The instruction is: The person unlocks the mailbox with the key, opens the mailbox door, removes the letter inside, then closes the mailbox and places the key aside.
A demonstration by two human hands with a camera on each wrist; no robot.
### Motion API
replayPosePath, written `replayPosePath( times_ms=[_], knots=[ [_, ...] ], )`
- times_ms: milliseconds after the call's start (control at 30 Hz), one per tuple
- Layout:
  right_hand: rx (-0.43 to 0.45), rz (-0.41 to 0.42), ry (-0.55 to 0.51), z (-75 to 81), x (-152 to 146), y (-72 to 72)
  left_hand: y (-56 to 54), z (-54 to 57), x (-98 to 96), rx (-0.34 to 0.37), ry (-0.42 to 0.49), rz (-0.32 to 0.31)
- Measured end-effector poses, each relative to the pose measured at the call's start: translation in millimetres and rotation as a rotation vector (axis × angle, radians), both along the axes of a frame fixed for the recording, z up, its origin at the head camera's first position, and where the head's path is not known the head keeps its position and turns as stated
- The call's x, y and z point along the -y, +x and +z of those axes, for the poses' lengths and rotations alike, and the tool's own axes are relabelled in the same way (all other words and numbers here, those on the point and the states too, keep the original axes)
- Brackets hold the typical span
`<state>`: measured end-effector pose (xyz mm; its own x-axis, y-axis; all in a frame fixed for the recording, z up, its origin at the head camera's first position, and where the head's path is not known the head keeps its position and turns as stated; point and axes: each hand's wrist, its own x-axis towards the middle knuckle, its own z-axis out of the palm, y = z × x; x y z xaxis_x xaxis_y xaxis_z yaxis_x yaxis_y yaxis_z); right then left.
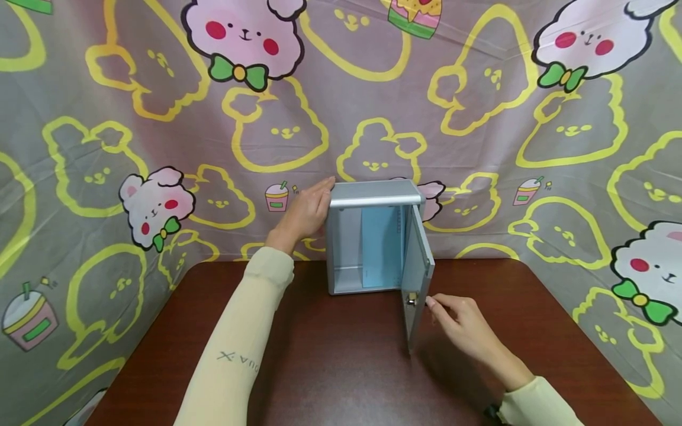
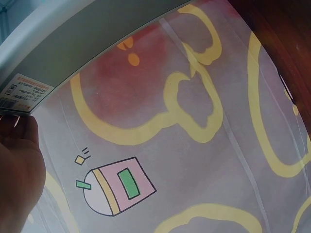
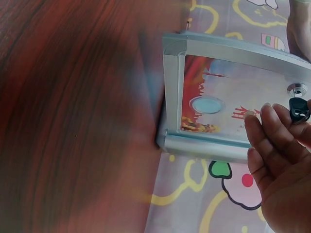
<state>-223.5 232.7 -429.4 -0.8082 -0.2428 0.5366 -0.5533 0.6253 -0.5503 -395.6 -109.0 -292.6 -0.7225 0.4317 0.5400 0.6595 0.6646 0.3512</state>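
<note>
A silver metal lockbox [image 1: 375, 190] stands upright with its hinged door [image 1: 417, 266] swung out toward me. Inside it is a light blue panel [image 1: 380, 248]. My left hand [image 1: 306, 210] rests at the box's upper left corner, its fingers extended against the edge. In the left wrist view its fingertips meet the side by a printed label [image 2: 25, 93]. At the door's outer face, my right hand [image 1: 471, 328] pinches a black-headed key [image 3: 299, 108] at the lock cylinder [image 3: 297, 90]. The door's front carries a red-and-white picture and an oval window [image 3: 207, 105].
The box is on a dark reddish-brown wooden table [image 1: 341, 367]. Close behind hangs a cartoon-patterned cloth [image 1: 341, 118], which also runs along both sides. The door's lower corner reaches out over the tabletop in front of the box.
</note>
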Motion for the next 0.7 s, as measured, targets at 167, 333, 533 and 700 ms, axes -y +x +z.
replayPosePath(
  times_ms=[167, 333, 533, 700],
  knots=[
    [0.033, -0.036, -0.007, 1.0, -4, 0.6, 0.1, 0.3, 0.1, -0.006, 0.008, -0.007],
    [0.015, -0.062, -0.01, 0.5, -7, 0.9, -0.1, 1.1, 0.3, -0.016, 0.004, -0.011],
    [0.011, -0.117, -0.023, 0.8, -11, 1.5, 0.7, 1.0, 1.1, -0.013, 0.001, -0.006],
    [0.034, -0.165, -0.044, 1.8, -15, 2.0, 0.0, 0.2, 1.2, -0.01, 0.005, -0.008]
  ],
)
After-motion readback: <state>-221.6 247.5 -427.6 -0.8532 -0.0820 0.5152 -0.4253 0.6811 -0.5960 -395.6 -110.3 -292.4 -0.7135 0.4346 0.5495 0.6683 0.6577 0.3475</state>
